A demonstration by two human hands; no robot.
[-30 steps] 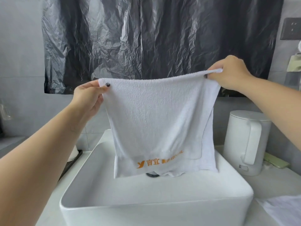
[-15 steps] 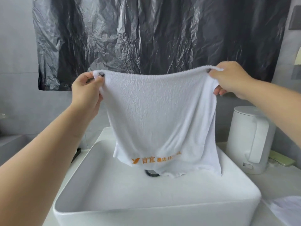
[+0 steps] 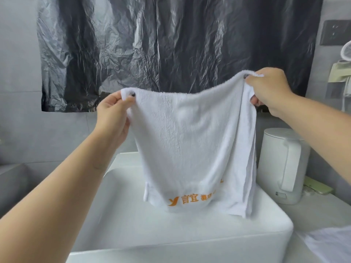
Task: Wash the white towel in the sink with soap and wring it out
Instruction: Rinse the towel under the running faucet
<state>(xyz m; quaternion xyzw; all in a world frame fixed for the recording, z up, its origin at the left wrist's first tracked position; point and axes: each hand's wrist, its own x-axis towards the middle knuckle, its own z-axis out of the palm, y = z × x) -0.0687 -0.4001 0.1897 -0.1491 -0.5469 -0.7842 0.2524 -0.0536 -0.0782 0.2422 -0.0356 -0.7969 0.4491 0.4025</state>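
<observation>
A white towel [image 3: 191, 141] with orange printed characters near its lower hem hangs folded in the air above the white rectangular sink [image 3: 190, 243]. My left hand [image 3: 114, 112] pinches its upper left corner between thumb and fingers. My right hand [image 3: 269, 92] grips the upper right corner, held higher than the left. The top edge sags between the hands. The towel's lower hem hangs just over the basin and hides the drain. No soap or tap shows.
A white electric kettle [image 3: 283, 168] stands on the counter right of the sink, a pale green flat object [image 3: 317, 187] behind it. Crinkled black plastic sheeting [image 3: 171, 44] covers the wall. A white cloth [image 3: 330, 243] lies at the lower right.
My hands have come closer together, so the towel's top edge now sags and its right side bunches into folds. The drain, seen earlier below the hem, is now covered.
</observation>
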